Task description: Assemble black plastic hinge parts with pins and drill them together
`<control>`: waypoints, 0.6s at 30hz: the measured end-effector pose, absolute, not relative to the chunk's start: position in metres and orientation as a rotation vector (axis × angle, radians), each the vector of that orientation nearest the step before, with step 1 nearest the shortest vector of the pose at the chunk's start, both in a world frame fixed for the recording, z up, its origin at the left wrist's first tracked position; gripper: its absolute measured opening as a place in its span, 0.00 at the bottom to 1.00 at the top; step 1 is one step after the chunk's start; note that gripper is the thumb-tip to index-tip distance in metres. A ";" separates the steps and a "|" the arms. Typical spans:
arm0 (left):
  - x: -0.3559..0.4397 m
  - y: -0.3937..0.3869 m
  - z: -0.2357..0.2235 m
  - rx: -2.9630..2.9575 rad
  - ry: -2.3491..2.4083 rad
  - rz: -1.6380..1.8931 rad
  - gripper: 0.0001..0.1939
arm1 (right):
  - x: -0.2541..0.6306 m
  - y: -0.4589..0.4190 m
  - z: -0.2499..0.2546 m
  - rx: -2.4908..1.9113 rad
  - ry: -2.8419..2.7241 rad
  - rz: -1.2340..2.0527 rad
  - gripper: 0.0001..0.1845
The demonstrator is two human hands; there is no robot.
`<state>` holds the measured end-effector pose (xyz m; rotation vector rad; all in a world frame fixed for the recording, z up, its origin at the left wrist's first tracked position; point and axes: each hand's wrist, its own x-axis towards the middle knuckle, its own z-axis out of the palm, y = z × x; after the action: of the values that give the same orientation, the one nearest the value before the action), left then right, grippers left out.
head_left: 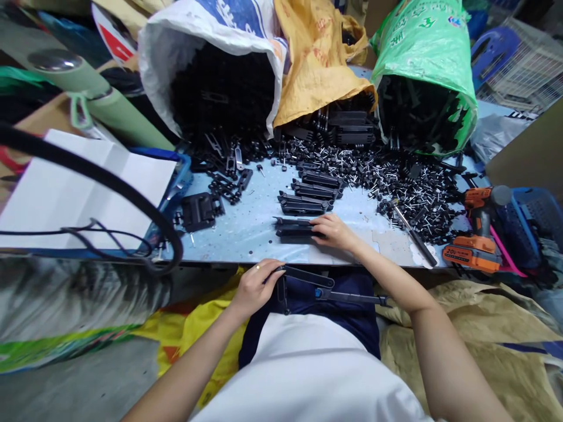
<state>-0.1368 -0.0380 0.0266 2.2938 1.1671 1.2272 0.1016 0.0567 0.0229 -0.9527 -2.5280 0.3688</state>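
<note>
My left hand [256, 285] is closed round the end of a long black hinged plastic assembly [328, 285] that lies across my lap, below the table edge. My right hand [332, 230] rests with fingers curled on a black flat plastic part [294, 229] near the table's front edge. Behind that part lie a few more of the same black parts [305, 203] in a row. A heap of small black pieces with metal pins [396, 176] spreads across the back right of the light blue table [250, 225].
Three sacks lie open toward me at the back: white [206, 35], yellow [319, 58] and green [428, 53], holding black parts. An orange cordless drill [477, 231] sits at the right. White paper [79, 187] on a blue tray and a black cable [109, 181] are left.
</note>
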 end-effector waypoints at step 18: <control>-0.116 -0.006 0.021 2.101 1.413 1.246 0.10 | 0.201 0.077 0.036 -1.931 -2.130 0.035 0.11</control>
<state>-0.1155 -0.0059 0.0210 2.1013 1.4130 1.2459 0.2014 0.0775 0.0361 -1.9314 -2.1301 0.0351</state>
